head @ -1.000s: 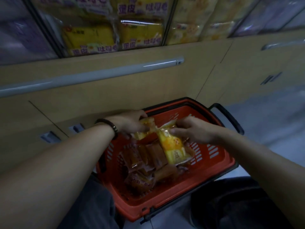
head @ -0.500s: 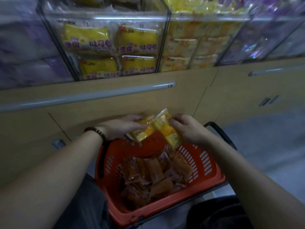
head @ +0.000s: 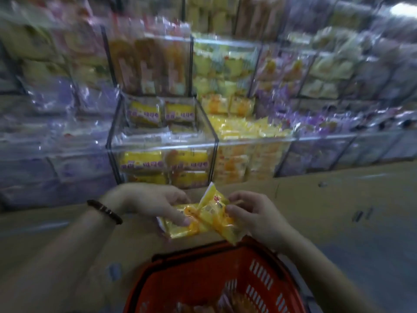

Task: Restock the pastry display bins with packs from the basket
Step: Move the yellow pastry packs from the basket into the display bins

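Down low, the red basket [head: 194, 274] holds brown packs [head: 233, 301] left to shelve. Above it our left hand [head: 155, 202] pinches a yellow pack [head: 180, 230], and our right hand [head: 252, 213] pinches a second yellow pack [head: 216, 214]. Beyond, the clear bin of yellow packs [head: 255, 154] awaits both.

Light: dim, cool, low contrast. Brightest spot: white glow [head: 404, 10] at upper right corner. Glare: pale streaks on clear bin rims [head: 162, 146], mid frame. Blur: heavy smear across upper shelves [head: 146, 64] and left edge. Mildly soft: left hand [head: 153, 204], right hand [head: 255, 213], yellow packs [head: 203, 220]. Shadowed: basket [head: 203, 274], bottom of frame. Straight lines bow at the edges.
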Action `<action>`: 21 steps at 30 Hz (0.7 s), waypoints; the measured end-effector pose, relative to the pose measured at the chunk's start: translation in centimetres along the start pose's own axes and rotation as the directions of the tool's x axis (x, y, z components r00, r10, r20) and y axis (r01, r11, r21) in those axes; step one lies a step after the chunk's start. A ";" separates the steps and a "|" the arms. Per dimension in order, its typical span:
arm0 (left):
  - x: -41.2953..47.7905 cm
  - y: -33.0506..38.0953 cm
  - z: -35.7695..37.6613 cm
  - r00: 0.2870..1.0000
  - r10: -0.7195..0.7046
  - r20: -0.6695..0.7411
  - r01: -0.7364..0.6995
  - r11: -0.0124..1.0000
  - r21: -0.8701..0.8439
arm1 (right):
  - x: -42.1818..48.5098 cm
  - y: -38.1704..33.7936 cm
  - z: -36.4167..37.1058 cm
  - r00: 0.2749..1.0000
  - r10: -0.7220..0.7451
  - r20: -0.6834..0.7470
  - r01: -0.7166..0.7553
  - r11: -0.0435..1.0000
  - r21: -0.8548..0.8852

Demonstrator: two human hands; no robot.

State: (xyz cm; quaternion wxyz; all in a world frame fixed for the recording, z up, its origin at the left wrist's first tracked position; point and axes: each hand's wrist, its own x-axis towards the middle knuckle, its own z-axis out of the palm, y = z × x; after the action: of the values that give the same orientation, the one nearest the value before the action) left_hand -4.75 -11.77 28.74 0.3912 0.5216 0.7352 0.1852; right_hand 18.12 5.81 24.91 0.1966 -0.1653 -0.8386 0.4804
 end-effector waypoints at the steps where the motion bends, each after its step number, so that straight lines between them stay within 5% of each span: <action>1: -1.0 1.7 -2.1 1.000 0.009 0.001 -0.009 0.999 0.036 | 0.5 -1.8 -1.1 0.998 -0.059 -0.010 0.059 0.997 -0.042; 5: -4.2 8.1 -9.2 0.999 0.039 -0.018 -0.035 0.984 0.175 | 3.0 -8.9 -6.1 0.957 -0.271 -0.105 0.235 0.933 -0.271; 11: -2.0 13.4 -15.5 0.927 0.139 -0.347 -0.055 0.969 0.242 | 8.2 -14.7 -13.1 0.930 -0.341 -0.140 0.205 0.794 -0.572; 21: 11.1 14.6 -21.4 0.623 0.329 -0.709 -0.033 0.917 0.396 | 18.8 -13.6 -17.6 0.895 -0.314 -0.318 0.034 0.757 -0.653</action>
State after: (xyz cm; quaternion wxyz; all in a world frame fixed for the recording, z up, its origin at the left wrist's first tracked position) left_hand -13.72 6.89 47.82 -0.0748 0.5267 0.7939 0.2946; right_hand 9.24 21.01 48.12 0.3449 -0.2375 -0.9020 0.1046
